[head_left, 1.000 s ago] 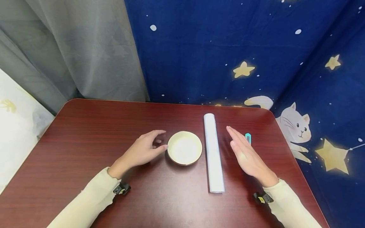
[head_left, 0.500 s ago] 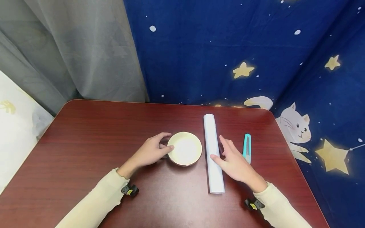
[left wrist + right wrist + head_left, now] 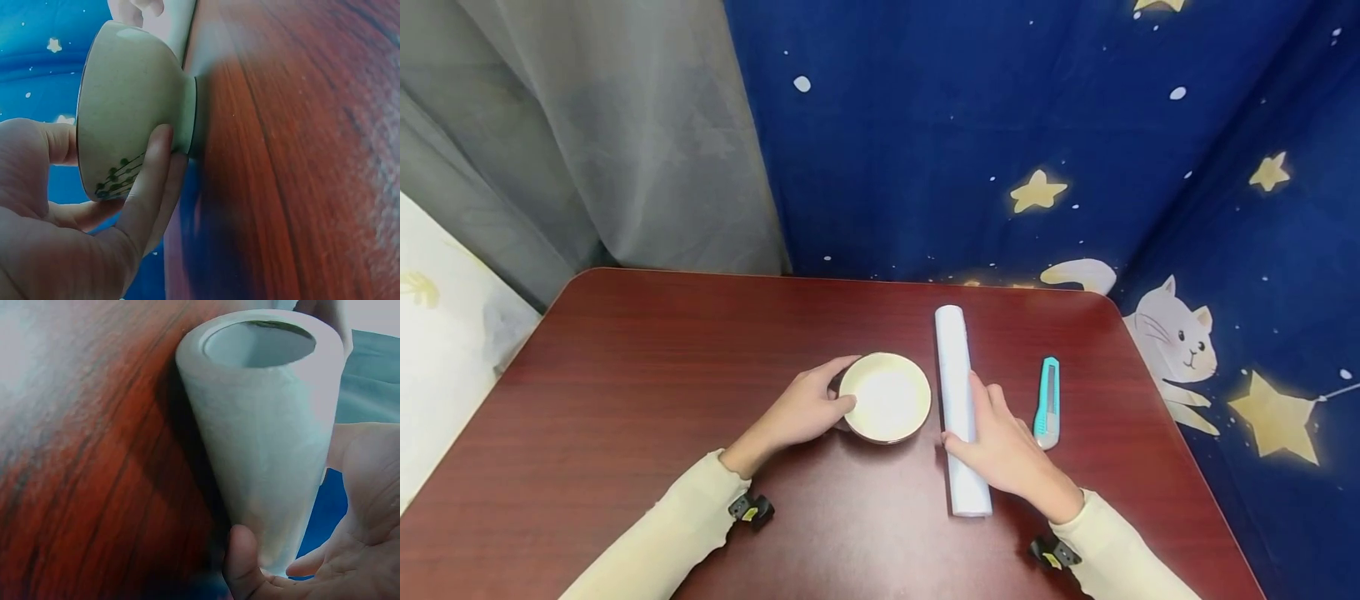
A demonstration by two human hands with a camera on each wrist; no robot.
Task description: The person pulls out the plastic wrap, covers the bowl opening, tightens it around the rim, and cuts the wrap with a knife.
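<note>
A cream bowl [image 3: 885, 397] stands upright on the table. My left hand [image 3: 805, 408] grips its left side, thumb at the rim and fingers against the outer wall. Green dotted sprigs decorate the bowl [image 3: 128, 94] in the left wrist view, where the fingers of the left hand [image 3: 81, 244] reach down toward its foot. To the right lies a long white roll of cling film [image 3: 953, 358], and my right hand [image 3: 1003, 446] holds it across the lower half. The right wrist view shows the hollow end of the roll [image 3: 262, 437], with the right hand [image 3: 356, 537] curled about it.
A turquoise utility knife [image 3: 1047, 408] lies right of the roll, close to the right hand. The dark red wooden table [image 3: 700, 325] ends at a rounded back edge. Grey [image 3: 647, 142] and blue star-patterned curtains [image 3: 910, 150] hang behind it.
The left hand has moved right and closed on the bowl's side. The right hand has come left, off the utility knife's side, and taken hold of the roll. Bowl and roll have stayed in place.
</note>
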